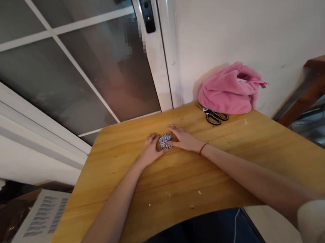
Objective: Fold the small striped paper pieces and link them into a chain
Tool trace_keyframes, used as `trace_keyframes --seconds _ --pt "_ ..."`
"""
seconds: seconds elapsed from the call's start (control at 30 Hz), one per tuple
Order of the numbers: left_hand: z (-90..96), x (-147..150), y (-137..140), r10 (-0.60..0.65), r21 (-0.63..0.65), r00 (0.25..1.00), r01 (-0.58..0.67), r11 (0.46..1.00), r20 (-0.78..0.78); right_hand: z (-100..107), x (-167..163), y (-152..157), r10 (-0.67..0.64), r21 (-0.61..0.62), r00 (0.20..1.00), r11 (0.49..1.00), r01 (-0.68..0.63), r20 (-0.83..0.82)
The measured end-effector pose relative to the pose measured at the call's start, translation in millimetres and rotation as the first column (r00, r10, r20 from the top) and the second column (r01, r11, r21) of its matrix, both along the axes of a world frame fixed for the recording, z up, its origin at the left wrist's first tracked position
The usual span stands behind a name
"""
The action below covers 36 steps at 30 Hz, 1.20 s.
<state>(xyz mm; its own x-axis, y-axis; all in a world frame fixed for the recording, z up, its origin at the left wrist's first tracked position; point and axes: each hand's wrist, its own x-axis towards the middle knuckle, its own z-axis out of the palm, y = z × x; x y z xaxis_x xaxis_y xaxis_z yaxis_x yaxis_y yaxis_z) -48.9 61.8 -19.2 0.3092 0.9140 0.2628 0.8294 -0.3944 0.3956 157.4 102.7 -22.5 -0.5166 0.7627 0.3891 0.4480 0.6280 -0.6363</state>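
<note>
A small heap of blue-and-white printed pieces [165, 139] lies on the wooden table [147, 200], toward its far side. They look like little cut slips, but their exact kind is too small to make out. My left hand [151, 150] curves around the heap's left side, fingers apart and thumb near its front edge. On the other side, my right hand [184, 139] is spread open, with its thumb touching the front right of the heap. Neither hand grips anything. A thin red string bracelet [203, 148] circles my right wrist.
Black-handled scissors [214, 116] lie at the back right, their blades partly under a pink plush cloth item [230, 91]. Behind the table are a glazed door [87, 67] and a white wall [227, 22]. A printed sheet [40, 219] sits low on the left. Tiny white scraps dot the tabletop.
</note>
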Motion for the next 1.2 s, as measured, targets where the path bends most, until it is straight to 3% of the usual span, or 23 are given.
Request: trace_keyframes --seconds 0.13,0.3,0.5,0.6,0.77,0.93,1.1,1.2 --pt "2.6 6.2 3.1 -0.085 0.049 0.994 0.081 0.995 0.072 2.9 -5.6 5.9 0.098 0.045 0.981 0.993 -0.107 0.167" --pt "3.7 6.0 -2.7 -0.057 0.045 0.990 0.051 0.998 0.132 7.2 1.0 -2.9 0.216 0.009 0.976 0.976 -0.216 -0.005" --pt "4.4 2.8 -7.1 -0.033 -0.010 0.992 0.034 0.999 0.123 14.1 5.9 -6.5 0.127 -0.063 0.992 0.990 -0.127 -0.018" --pt "6.7 2.3 -7.0 -0.036 -0.027 0.989 0.040 0.999 0.140 13.7 6.8 -3.5 0.165 -0.239 0.975 0.951 -0.197 -0.145" --pt "6.6 1.1 -11.9 0.008 -0.057 0.987 0.001 0.998 0.162 8.1 14.5 -2.8 -0.120 -0.414 0.928 0.909 -0.040 -0.352" --pt "3.9 3.8 -16.4 0.007 -0.053 0.987 0.002 0.999 0.160 4.6 16.3 -17.5 -0.068 -0.468 0.936 0.877 -0.108 -0.344" --pt "8.5 7.0 -18.5 -0.016 -0.068 0.987 0.028 0.997 0.162 4.4 10.5 -27.0 -0.026 -0.530 0.886 0.809 -0.254 -0.463" --pt "17.1 6.2 -22.1 0.002 -0.116 0.990 0.014 0.993 0.138 5.1 10.7 -26.2 -0.057 -0.510 0.871 0.829 -0.231 -0.488"
